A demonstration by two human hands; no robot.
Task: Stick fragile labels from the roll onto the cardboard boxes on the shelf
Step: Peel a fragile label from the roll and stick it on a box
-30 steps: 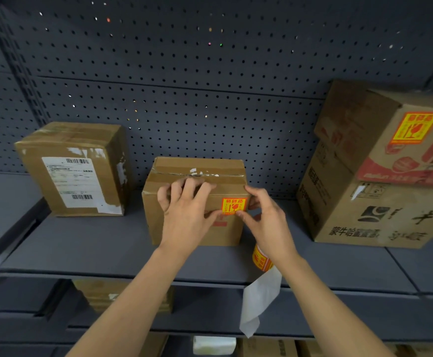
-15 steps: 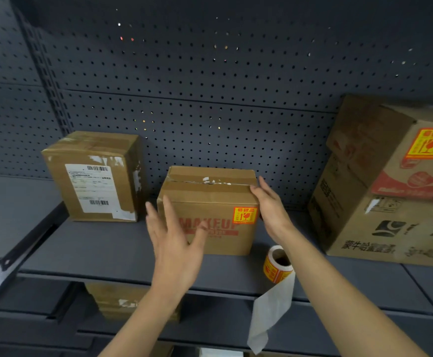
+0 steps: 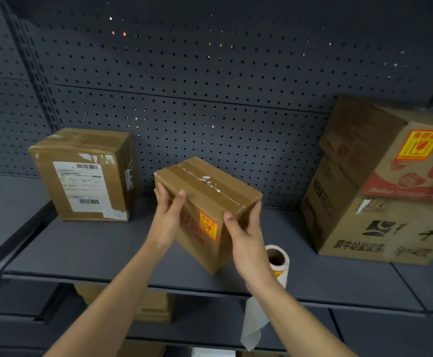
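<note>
1. Label roll of white backing paper and yellow-and-red fragile stickers [image 3: 277,261] is standing near the front edge of the dark grey metal shelf [image 3: 81,253], partly behind my right wrist. Its spent white strip [image 3: 254,323] is hanging over the edge. I am judging it parked there to free both hands.
2. My right hand [image 3: 248,238] and left hand [image 3: 167,217] are both clamping the top corners of the small brown taped cardboard box [image 3: 210,202].
3. That box is sitting corner-on toward me, showing its yellow fragile sticker [image 3: 208,226]. It is labelled, so I am probably repositioning it.
4. Farther left, the brown box with a white shipping slip [image 3: 86,173] is showing no fragile sticker, so it is likely next.
5. At right, the upper printed carton [image 3: 380,150] is wearing a sticker and resting on the lower carton [image 3: 364,228], against the perforated grey back panel [image 3: 210,86].
</note>
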